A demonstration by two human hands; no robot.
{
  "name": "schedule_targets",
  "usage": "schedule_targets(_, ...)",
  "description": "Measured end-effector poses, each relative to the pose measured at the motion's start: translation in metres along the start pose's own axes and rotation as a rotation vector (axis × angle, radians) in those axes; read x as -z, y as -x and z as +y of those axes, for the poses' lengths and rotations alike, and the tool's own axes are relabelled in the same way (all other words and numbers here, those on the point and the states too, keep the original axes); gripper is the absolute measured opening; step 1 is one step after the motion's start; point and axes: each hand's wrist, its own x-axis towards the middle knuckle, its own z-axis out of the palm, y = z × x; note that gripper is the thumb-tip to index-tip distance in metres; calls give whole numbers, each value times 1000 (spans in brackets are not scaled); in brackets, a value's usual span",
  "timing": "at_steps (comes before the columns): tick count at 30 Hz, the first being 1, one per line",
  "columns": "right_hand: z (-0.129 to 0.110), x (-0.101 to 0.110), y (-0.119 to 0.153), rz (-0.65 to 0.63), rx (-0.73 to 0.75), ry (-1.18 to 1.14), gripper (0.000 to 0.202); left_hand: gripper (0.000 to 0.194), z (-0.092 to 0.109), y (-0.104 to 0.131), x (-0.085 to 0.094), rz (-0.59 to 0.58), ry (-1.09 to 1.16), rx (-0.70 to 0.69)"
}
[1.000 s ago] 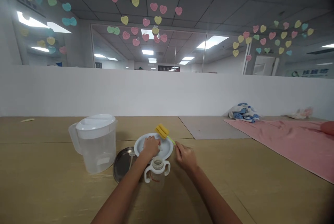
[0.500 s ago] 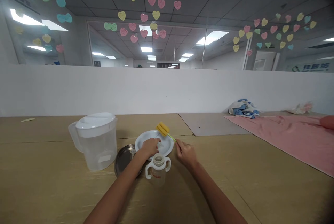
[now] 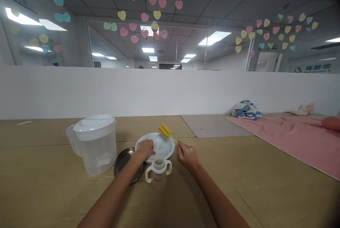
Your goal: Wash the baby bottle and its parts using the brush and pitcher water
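A yellow sponge brush [image 3: 165,131] with a green handle is held in my right hand [image 3: 188,154], its sponge above the far rim of a white plate [image 3: 168,150]. My left hand [image 3: 145,148] is over the plate's left side with fingers closed; what they hold, if anything, is hidden. A small clear item [image 3: 159,146] lies on the plate. In front of the plate, a clear bottle [image 3: 158,181] with two white handles stands upright and uncapped. Left of it, a round metal tray [image 3: 122,162] is partly covered by my left forearm.
A clear lidded pitcher [image 3: 97,146] stands on the left of the brown table [image 3: 53,185]. At the right lie a pink cloth [image 3: 292,139] and a crumpled blue-and-white cloth [image 3: 247,110]. A white wall [image 3: 159,91] rises behind.
My left hand has moved left from the plate's middle to its left side, uncovering the small clear item. My right hand still holds the brush. The whole view has shifted slightly.
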Motion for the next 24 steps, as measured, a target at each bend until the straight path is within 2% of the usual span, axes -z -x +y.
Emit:
schedule_targets(5,-1,1,0,25,7,7,30,29,-6,-1,0,43,26,21)
schedule_targets(9,-2,1,-1,35,21,-3,30,27,-8,-1,1,148,71,68)
schedule_targets(13,-2,3,-1,32,25,-11,30,43,-6,-4,-2,250,115,93)
schedule_targets(16,-1,3,-1,15,27,-25,30,49,-7,-10,-8,247,138,66)
schedule_targets(20,-1,2,-1,9,19,-21,30,36,-9,-14,-13,235,137,26)
schedule_targets(24,-2,2,-1,-1,24,-34,30,35,-10,-10,-12,238,129,3)
